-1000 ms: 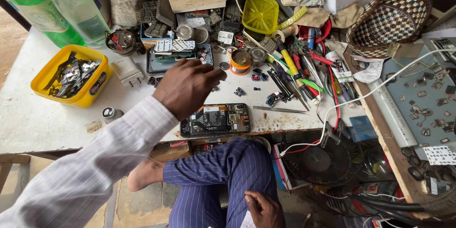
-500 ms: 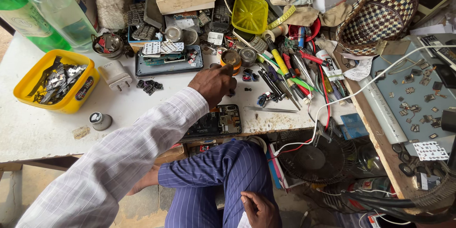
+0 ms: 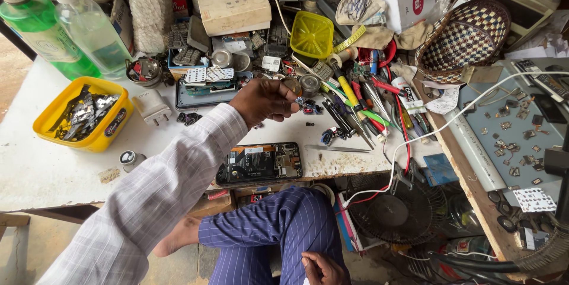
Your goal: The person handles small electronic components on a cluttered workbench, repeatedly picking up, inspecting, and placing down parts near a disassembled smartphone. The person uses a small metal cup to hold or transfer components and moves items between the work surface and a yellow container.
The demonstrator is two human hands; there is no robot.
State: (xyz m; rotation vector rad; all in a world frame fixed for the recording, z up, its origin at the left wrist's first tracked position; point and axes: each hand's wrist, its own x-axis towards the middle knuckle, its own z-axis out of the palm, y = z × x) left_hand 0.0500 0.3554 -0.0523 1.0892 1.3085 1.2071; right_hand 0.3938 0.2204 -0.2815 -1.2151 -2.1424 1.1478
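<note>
The left hand (image 3: 264, 100) hangs above the white table (image 3: 53, 166), its fingers curled together near a small round tin (image 3: 292, 86); I cannot tell if they pinch something. Just below the hand, an opened phone (image 3: 259, 163) lies flat near the table edge. Coloured screwdrivers (image 3: 355, 98) lie to its right, a yellow tub of metal parts (image 3: 83, 113) far left. The right hand (image 3: 323, 268) rests on the lap, loosely curled and holding nothing.

Pale striped sleeve (image 3: 160, 196), blue pinstriped trousers (image 3: 284, 225)
</note>
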